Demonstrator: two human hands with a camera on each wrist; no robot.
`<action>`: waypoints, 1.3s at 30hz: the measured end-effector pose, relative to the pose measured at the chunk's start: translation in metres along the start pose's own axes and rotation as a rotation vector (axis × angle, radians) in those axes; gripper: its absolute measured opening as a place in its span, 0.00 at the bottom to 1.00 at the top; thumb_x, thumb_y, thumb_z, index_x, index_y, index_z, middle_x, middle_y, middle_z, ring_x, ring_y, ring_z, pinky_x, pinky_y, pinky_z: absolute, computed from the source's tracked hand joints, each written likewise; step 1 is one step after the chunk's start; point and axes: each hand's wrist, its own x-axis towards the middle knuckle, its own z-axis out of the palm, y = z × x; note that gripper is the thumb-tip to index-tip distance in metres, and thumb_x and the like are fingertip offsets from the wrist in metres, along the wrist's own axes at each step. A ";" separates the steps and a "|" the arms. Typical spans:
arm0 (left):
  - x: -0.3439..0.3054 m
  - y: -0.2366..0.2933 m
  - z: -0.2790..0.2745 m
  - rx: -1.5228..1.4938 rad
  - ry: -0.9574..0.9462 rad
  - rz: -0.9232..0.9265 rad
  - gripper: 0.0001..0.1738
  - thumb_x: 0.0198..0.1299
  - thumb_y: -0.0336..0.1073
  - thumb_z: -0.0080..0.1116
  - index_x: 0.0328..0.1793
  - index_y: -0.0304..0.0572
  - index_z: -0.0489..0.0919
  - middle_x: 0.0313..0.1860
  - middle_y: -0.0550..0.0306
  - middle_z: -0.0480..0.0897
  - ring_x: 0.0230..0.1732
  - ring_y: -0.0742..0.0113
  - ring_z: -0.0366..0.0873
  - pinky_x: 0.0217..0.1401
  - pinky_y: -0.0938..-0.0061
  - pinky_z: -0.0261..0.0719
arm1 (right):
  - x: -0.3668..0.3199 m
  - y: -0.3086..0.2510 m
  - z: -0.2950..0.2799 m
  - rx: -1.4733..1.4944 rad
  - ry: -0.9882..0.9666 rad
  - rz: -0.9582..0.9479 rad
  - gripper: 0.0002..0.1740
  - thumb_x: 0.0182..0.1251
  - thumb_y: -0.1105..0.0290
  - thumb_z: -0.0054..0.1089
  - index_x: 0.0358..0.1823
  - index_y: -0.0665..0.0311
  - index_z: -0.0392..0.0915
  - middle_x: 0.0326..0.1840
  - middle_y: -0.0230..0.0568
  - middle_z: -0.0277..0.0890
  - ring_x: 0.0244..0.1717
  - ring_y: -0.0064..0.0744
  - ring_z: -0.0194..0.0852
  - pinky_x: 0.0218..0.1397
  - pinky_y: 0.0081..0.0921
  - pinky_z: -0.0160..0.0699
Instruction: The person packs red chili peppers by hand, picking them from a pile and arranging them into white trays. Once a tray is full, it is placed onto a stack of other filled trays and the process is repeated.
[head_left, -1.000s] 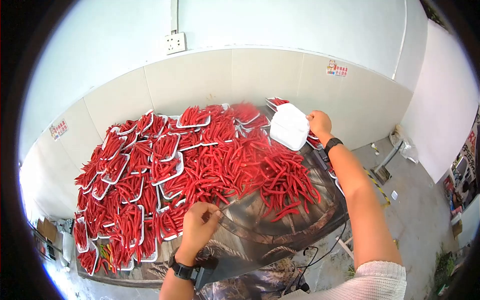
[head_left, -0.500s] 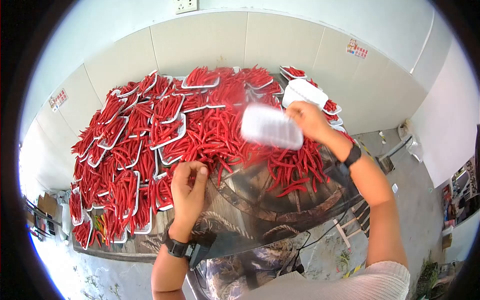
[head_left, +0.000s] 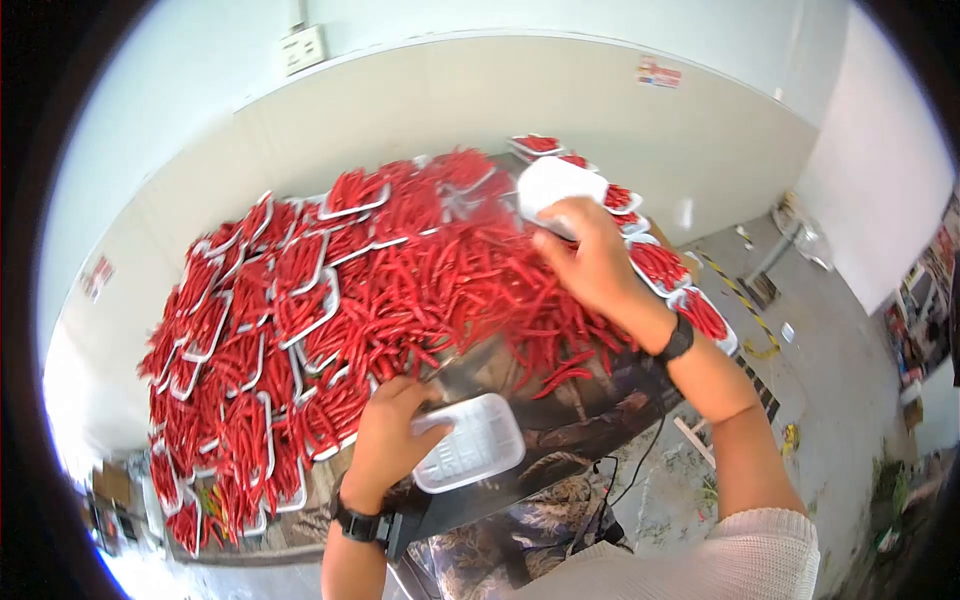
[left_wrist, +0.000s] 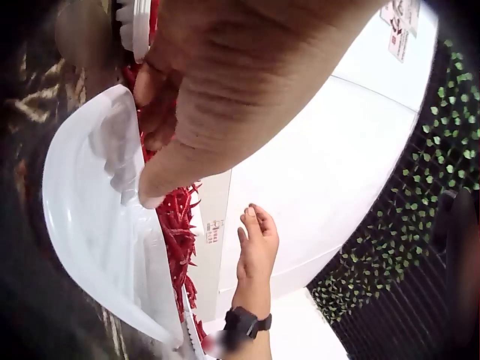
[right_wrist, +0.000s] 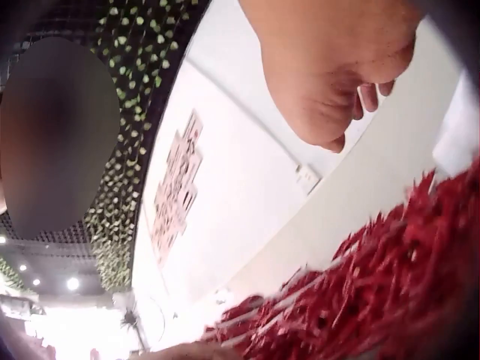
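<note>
My left hand [head_left: 388, 440] pinches the near-left rim of a white foam tray [head_left: 478, 448] at the table's front edge. In the left wrist view, the thumb of my left hand [left_wrist: 232, 90] lies over the rim of the tray [left_wrist: 75, 210], which has nothing in it. Above the heap of red chilies [head_left: 460, 290], my right hand [head_left: 598, 262] holds nothing, its fingers relaxed. Just beyond its fingertips sits a stack of white trays [head_left: 555, 182]. The right wrist view shows the right hand [right_wrist: 337, 75] over the chilies [right_wrist: 375, 292].
Many chili-filled trays [head_left: 305, 310] overlap across the left and back of the table. More filled trays [head_left: 660, 266] line its right edge. A wall [head_left: 420, 110] stands behind, with a socket [head_left: 303, 48]. A cable [head_left: 630, 510] hangs from the table's front.
My right hand brought a white tray from the stack down and left; the left hand now holds it. The right hand has moved back up near the stack without a tray.
</note>
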 end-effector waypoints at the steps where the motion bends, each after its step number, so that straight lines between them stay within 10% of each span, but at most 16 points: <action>1: 0.001 0.003 -0.001 0.090 -0.039 0.033 0.20 0.43 0.30 0.75 0.44 0.37 0.82 0.39 0.47 0.80 0.40 0.48 0.79 0.42 0.62 0.78 | 0.005 0.024 -0.013 -0.019 0.003 0.062 0.12 0.62 0.69 0.67 0.45 0.63 0.80 0.48 0.47 0.79 0.50 0.46 0.78 0.56 0.37 0.75; 8: 0.001 0.027 0.011 0.091 -0.122 0.001 0.16 0.47 0.31 0.71 0.43 0.36 0.83 0.37 0.44 0.81 0.42 0.42 0.79 0.45 0.56 0.77 | -0.046 -0.008 -0.055 0.019 -0.295 0.065 0.07 0.61 0.71 0.62 0.39 0.62 0.80 0.39 0.43 0.77 0.48 0.47 0.78 0.51 0.42 0.75; 14: 0.001 0.013 0.016 0.054 -0.099 -0.035 0.11 0.51 0.28 0.67 0.43 0.36 0.83 0.37 0.44 0.82 0.41 0.42 0.80 0.45 0.58 0.77 | -0.038 0.017 -0.009 0.081 -0.176 0.361 0.09 0.63 0.71 0.63 0.42 0.65 0.82 0.37 0.46 0.80 0.41 0.47 0.81 0.47 0.38 0.78; 23: 0.001 0.013 0.016 0.050 -0.066 -0.110 0.12 0.53 0.27 0.69 0.43 0.34 0.83 0.39 0.46 0.81 0.40 0.49 0.81 0.45 0.65 0.79 | -0.033 0.019 0.070 -0.262 -0.153 0.186 0.12 0.52 0.63 0.75 0.26 0.60 0.79 0.32 0.42 0.76 0.41 0.49 0.76 0.46 0.44 0.76; 35: 0.003 0.022 0.013 -0.015 0.080 -0.036 0.11 0.57 0.28 0.68 0.45 0.34 0.81 0.38 0.49 0.82 0.43 0.54 0.81 0.48 0.67 0.79 | -0.033 0.022 0.061 -0.292 -0.187 0.141 0.12 0.54 0.65 0.72 0.35 0.60 0.79 0.33 0.37 0.77 0.42 0.46 0.75 0.49 0.43 0.73; 39: -0.001 0.023 0.018 -0.284 0.182 -0.184 0.20 0.58 0.28 0.68 0.56 0.36 0.77 0.41 0.49 0.82 0.45 0.56 0.82 0.49 0.63 0.80 | -0.021 -0.016 0.038 0.151 0.070 0.110 0.09 0.57 0.73 0.68 0.39 0.61 0.79 0.35 0.38 0.79 0.37 0.36 0.79 0.37 0.33 0.76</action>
